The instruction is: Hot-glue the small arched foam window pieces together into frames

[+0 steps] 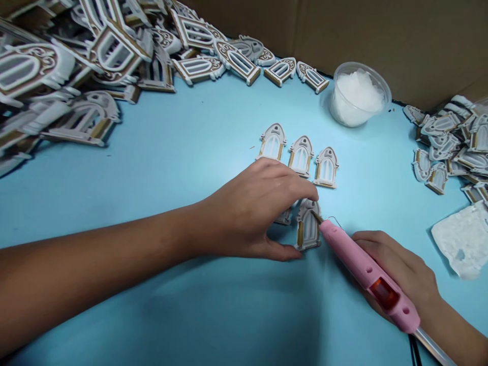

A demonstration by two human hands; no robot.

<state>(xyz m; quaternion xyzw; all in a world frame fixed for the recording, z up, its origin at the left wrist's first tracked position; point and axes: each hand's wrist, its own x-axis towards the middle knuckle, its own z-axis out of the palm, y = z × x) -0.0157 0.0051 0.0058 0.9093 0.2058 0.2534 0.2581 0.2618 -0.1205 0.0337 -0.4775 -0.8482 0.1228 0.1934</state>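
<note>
My left hand (263, 208) reaches in from the left, its thumb at the bottom and a fingertip at the top of a small grey-white arched window piece (308, 229). In my right hand (404, 274) is a pink hot glue gun (358, 264), its metal nozzle pointing at the upper part of that piece; whether it touches cannot be made out. Another window piece (283, 217) is mostly hidden behind my left fingers. Just beyond the hand, three similar arched window pieces (326, 168) stand in a row, the leftmost partly covered.
Large white-and-brown window pieces (114, 51) are heaped at the back left. A clear round tub (348, 112) with white fluffy material stands at the back. Smaller pieces (444, 132) pile up at right, above a crumpled white sheet (463, 239). A cardboard wall (343, 30) rises behind.
</note>
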